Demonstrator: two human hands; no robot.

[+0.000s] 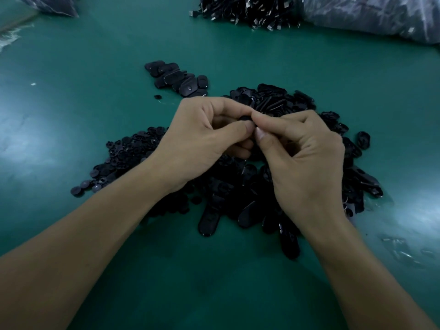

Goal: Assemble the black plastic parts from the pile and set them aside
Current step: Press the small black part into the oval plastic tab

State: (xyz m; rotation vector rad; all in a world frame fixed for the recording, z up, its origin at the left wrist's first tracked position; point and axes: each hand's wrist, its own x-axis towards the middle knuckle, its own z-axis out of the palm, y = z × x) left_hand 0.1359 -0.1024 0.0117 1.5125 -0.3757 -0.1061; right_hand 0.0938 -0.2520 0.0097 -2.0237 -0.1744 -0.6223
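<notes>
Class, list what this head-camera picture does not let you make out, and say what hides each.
Small black plastic part, head view: the left hand and right hand pinch it and cover its shape.
Heap of black cables with metal plugs, head view: cut off by the top edge.
Clear plastic bag, head view: cut off top right, contents blurred.

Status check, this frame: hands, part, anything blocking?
Left hand and right hand both pinching one small black part above the pile. Smaller cluster beyond. Nothing in the way.
</notes>
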